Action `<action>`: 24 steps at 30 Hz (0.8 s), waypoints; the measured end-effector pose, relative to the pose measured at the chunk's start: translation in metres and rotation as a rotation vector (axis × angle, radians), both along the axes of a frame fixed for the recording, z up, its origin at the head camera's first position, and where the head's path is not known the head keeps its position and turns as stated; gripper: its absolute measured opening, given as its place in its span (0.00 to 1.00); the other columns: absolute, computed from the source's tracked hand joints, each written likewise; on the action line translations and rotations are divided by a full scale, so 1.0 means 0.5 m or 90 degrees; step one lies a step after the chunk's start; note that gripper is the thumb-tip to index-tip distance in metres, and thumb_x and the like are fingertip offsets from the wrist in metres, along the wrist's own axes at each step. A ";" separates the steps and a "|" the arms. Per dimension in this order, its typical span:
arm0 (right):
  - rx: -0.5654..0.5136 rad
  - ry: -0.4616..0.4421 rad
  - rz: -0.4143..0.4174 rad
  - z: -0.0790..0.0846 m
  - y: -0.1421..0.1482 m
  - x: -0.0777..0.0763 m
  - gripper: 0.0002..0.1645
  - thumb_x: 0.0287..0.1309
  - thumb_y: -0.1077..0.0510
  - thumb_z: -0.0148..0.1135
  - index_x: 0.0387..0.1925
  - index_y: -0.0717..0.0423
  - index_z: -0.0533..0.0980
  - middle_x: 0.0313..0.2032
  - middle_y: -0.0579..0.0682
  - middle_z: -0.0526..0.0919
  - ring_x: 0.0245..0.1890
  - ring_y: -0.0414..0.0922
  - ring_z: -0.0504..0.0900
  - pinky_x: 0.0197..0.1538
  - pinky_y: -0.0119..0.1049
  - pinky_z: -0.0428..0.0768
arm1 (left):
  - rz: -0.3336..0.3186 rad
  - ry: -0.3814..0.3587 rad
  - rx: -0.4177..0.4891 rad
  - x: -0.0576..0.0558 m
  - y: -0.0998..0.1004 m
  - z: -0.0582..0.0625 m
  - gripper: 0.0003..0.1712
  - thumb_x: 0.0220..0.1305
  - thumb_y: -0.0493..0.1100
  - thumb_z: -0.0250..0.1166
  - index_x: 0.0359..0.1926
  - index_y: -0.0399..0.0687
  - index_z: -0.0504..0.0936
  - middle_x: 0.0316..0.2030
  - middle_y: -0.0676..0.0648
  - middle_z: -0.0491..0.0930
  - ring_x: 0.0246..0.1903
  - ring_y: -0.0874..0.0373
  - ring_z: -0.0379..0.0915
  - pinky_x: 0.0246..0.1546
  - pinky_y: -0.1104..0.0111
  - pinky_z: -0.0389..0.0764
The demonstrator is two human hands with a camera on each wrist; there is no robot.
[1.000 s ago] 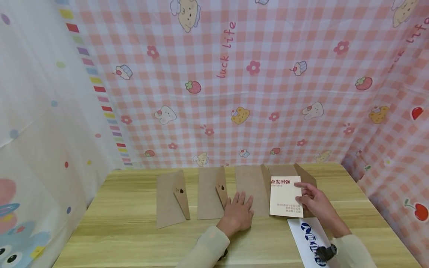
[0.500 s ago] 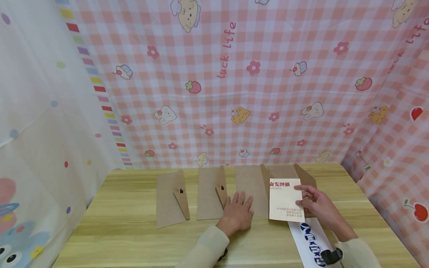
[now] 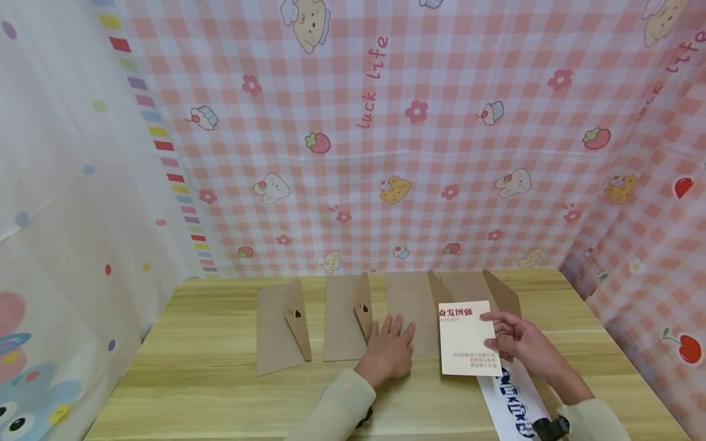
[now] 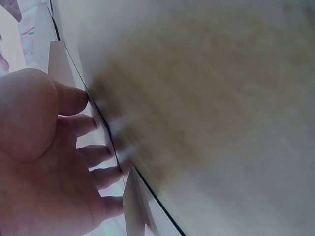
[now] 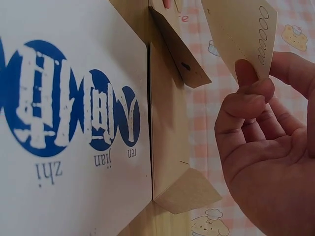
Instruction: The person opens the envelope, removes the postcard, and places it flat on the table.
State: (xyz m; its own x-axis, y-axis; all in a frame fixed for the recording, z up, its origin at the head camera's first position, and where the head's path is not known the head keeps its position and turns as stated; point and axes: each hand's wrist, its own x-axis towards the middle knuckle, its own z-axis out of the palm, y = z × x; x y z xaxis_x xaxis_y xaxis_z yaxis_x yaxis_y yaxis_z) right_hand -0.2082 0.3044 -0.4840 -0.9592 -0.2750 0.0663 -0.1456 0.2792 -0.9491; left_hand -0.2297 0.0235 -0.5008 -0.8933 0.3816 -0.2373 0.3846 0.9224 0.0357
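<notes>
My right hand (image 3: 521, 346) pinches the right edge of a cream postcard (image 3: 466, 343) with red printed characters on it. In the right wrist view the postcard's back (image 5: 238, 32) shows a row of small circles, with thumb and fingertips at its edge. The postcard overlaps the lower part of the rightmost brown envelope (image 3: 463, 285), whose flap is raised. My left hand (image 3: 388, 352) rests with fingers spread at the lower left of another brown envelope (image 3: 408, 294). Below the postcard lies a white printed sheet (image 3: 488, 392) with blue lettering, partly under the right wrist.
Two more brown envelopes, one at the left (image 3: 273, 343) and one beside it (image 3: 342, 324), lie with flaps partly raised. All lie on a wooden table (image 3: 193, 367). Pink checked cloth (image 3: 353, 122) hangs behind, and a white cloth (image 3: 72, 184) hangs at the left.
My right hand has drawn the postcard back toward me and slightly left, baring more of the rightmost envelope and covering the white sheet's top. The left hand stays in place.
</notes>
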 end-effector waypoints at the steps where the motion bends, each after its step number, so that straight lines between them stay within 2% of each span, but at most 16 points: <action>1: -0.002 0.000 0.004 -0.001 0.000 0.001 0.31 0.60 0.67 0.65 0.63 0.71 0.66 0.29 0.44 0.71 0.19 0.39 0.72 0.22 0.34 0.73 | 0.000 -0.002 0.000 0.000 0.000 0.001 0.31 0.78 0.53 0.43 0.78 0.63 0.53 0.78 0.50 0.49 0.77 0.51 0.43 0.74 0.49 0.50; 10: -0.015 -0.016 0.049 -0.004 0.002 0.009 0.33 0.60 0.67 0.64 0.64 0.73 0.64 0.26 0.42 0.65 0.20 0.38 0.71 0.22 0.35 0.73 | 0.007 -0.015 0.016 0.001 -0.001 0.007 0.31 0.78 0.52 0.43 0.78 0.62 0.53 0.78 0.49 0.49 0.77 0.51 0.43 0.74 0.49 0.50; 18: 0.020 -0.079 0.051 -0.006 0.004 0.020 0.35 0.60 0.62 0.66 0.65 0.69 0.65 0.30 0.45 0.68 0.24 0.37 0.72 0.26 0.34 0.76 | 0.007 -0.017 0.023 0.001 -0.002 0.004 0.30 0.78 0.51 0.43 0.78 0.62 0.54 0.78 0.49 0.49 0.77 0.52 0.44 0.74 0.50 0.50; 24: 0.019 -0.076 0.077 -0.015 0.005 0.030 0.34 0.60 0.62 0.66 0.64 0.70 0.65 0.30 0.45 0.69 0.24 0.36 0.72 0.26 0.33 0.77 | 0.005 -0.014 0.023 0.002 -0.003 0.007 0.30 0.78 0.50 0.43 0.78 0.62 0.54 0.78 0.49 0.49 0.77 0.51 0.44 0.74 0.50 0.50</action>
